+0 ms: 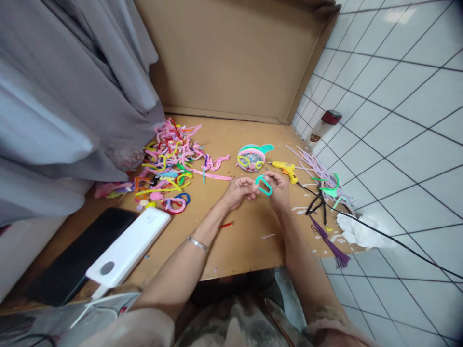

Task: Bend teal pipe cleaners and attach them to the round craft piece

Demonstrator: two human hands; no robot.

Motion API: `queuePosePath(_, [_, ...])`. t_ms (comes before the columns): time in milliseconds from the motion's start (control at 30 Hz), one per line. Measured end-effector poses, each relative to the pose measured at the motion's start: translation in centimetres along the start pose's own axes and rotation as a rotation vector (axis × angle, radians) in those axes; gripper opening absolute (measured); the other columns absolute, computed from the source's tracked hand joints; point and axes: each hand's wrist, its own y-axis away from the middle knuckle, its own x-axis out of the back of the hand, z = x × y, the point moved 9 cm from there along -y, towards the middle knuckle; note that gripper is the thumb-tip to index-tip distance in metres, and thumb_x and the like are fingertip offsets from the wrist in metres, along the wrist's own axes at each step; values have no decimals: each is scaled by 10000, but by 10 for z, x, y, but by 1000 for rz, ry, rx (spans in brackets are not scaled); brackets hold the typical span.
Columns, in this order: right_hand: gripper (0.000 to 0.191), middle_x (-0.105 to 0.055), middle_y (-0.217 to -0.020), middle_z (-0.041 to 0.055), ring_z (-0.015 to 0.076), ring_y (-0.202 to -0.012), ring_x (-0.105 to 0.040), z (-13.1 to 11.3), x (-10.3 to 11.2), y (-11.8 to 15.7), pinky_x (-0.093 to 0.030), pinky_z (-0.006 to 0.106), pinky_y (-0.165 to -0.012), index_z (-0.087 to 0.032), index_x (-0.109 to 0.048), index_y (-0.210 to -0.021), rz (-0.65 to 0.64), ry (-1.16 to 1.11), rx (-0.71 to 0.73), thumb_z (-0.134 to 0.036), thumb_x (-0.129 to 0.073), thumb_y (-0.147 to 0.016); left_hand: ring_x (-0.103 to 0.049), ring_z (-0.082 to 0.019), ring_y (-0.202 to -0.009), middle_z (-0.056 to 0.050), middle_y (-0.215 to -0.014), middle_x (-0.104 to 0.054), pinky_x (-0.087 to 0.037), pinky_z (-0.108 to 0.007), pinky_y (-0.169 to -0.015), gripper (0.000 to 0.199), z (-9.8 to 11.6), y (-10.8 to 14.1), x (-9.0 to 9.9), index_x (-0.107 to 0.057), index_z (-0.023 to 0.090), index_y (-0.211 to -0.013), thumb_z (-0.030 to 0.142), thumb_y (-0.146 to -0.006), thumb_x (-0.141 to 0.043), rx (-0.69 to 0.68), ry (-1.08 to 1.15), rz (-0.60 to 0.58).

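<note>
A teal pipe cleaner [266, 191] bent into an oval loop is held up between my two hands over the table. My left hand [240, 191] pinches its left end with the fingertips. On the other side my right hand [278, 190] grips the loop's right edge between thumb and fingers. Just beyond the hands sits a round craft piece [251, 158] trimmed with green, pink and yellow pipe cleaners, a teal leaf-like shape sticking out at its upper right. Close to my right hand lies a yellow hot glue gun [285, 170], its nozzle toward the craft piece.
Many coloured pipe cleaners [173, 149] are heaped at the left. A white power bank [128, 248] and a black flat object [85, 255] lie nearer. At right are lilac strips [318, 166], a purple tassel [331, 243], white tissue [358, 229], a cord and a red-lidded bottle [322, 129].
</note>
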Motion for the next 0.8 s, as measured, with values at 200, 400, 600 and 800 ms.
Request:
queuePosePath(200, [297,-706,-718,2,137,-651,-606,3,-11,0,-495,266,-635,-210,-708,-742,-93,15,-19,-367,-875,-554,-526,-50,-448,-6,-603,-696,-380,-172,-449,424,5,-1,10,-664,140,-692,422,-507,-921,-60,39,94])
queuePosePath(400, [319,-702,-712,8,183,-737,-641,5,-17,3,-526,319,-711,-200,-745,-811,-135,32,-39,-369,-869,-571,-513,-55,-458,-3,-589,-677,-373,-180,-450,388,8,-2,15,-670,140,-679,403,-511,-901,-115,68,165])
queuePosePath(600, [294,-772,-882,46,240,-933,-689,8,-26,7,-519,408,-924,-223,-779,-835,-191,25,-18,-362,-877,-595,-511,-54,-462,-5,-583,-674,-370,-177,-458,375,11,-2,16,-645,144,-663,396,-528,-887,-148,97,203])
queuePosePath(800, [242,-760,-859,38,231,-920,-675,-1,-33,11,-521,396,-898,-229,-793,-835,-215,-27,14,-376,-837,-647,-500,-52,-458,3,-584,-667,-363,-179,-457,380,13,-2,22,-618,153,-654,403,-547,-884,-198,80,259])
